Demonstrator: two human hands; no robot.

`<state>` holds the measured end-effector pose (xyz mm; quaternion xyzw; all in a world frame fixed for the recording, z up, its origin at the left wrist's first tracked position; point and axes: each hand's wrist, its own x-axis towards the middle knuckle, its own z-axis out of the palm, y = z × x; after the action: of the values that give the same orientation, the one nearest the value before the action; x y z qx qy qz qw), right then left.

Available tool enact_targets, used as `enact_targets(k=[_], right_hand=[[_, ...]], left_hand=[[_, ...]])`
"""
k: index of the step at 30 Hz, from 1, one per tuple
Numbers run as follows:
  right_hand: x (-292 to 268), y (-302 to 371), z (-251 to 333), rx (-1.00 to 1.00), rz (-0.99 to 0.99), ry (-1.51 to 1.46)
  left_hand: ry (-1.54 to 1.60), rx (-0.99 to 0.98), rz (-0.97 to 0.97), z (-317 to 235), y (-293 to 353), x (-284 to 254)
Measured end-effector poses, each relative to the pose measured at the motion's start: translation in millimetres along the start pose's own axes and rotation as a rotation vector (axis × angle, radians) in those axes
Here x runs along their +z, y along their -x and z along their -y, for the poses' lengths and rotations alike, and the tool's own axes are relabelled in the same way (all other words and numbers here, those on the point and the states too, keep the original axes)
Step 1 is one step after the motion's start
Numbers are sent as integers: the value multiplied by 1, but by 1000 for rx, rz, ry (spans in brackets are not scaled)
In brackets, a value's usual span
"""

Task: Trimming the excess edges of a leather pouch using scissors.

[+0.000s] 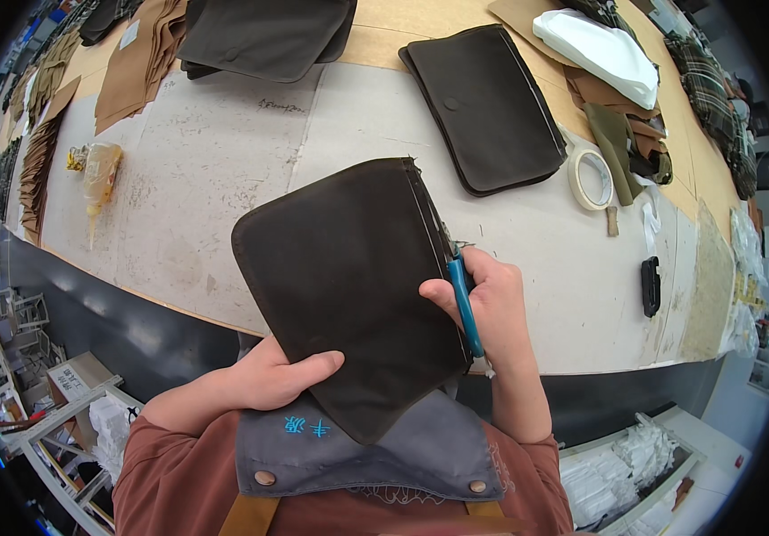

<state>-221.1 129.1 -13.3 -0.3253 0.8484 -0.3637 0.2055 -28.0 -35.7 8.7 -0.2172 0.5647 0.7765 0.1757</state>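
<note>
A flat, dark brown leather-like pouch (348, 277) with rounded corners is held at a tilt over the near table edge and my apron. My left hand (277, 375) is closed on its lower left edge, thumb on top and the other fingers hidden beneath. In my right hand (499, 304) are teal-handled snips (463, 299), lying along the pouch's layered right edge. The tips of the snips are near that edge, where small loose threads show; whether the blades are apart is hard to make out.
Similar dark pieces lie stacked at the back (264, 40) and back right (491, 112). A tape roll (591, 179), short brush (613, 221) and black tool (650, 286) rest at right. Leftward are a glue bottle (101, 179) and brown panels (138, 67). A white bundle (597, 58) sits far right.
</note>
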Motion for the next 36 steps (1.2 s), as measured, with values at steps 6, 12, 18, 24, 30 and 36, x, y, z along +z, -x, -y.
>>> enact_targets(k=[6, 12, 18, 24, 30, 36], right_hand=[[-4, 0, -2, -51, -37, -5], [-4, -9, 12, -9, 8, 91], [-6, -4, 10, -31, -16, 44], [-3, 1, 14, -48, -52, -4], [1, 10, 20, -38, -93, -114], [-9, 31, -8, 45, -295, -90]], left_hand=[[-25, 28, -2, -2, -3, 3], [-11, 27, 1, 2, 1, -3], [-1, 51, 6, 0, 4, 3], [-25, 65, -10, 2, 11, 2], [-19, 65, -68, 5, 26, -1], [465, 196, -216, 22, 34, -1]])
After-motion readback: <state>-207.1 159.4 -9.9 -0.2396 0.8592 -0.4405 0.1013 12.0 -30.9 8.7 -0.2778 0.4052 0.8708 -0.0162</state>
